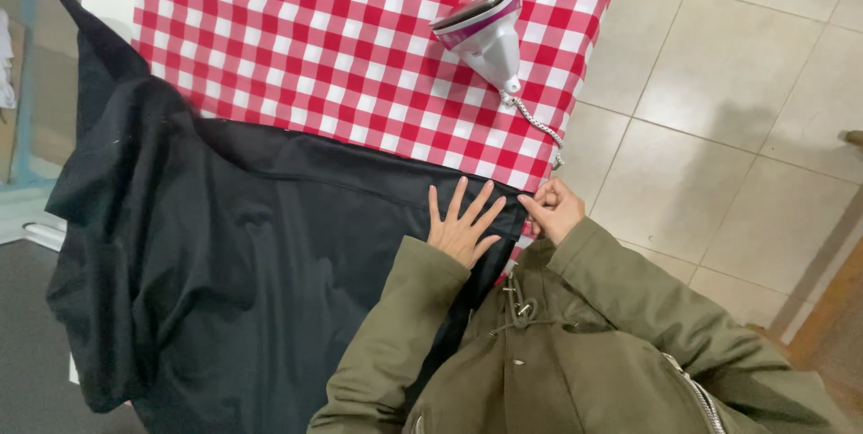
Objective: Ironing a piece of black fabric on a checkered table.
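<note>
The black garment (243,254) is spread over the red-and-white checked ironing board (342,39). It is pressed flat by the left hand (460,227), fingers splayed, while its edge is pinched by the right hand (556,208). The cloth is best kept taut and smoothed outward, well apart from the upright steam iron (485,30)

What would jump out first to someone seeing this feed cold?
The red-and-white checked cloth covering the table, with a big black garment spread over its near half and hanging off the left edge. A white and purple iron stands on the cloth toward the far right, its cord trailing to the table edge. At the garment's right edge, the left hand presses flat with fingers spread, while the right hand pinches the fabric's edge.
</note>
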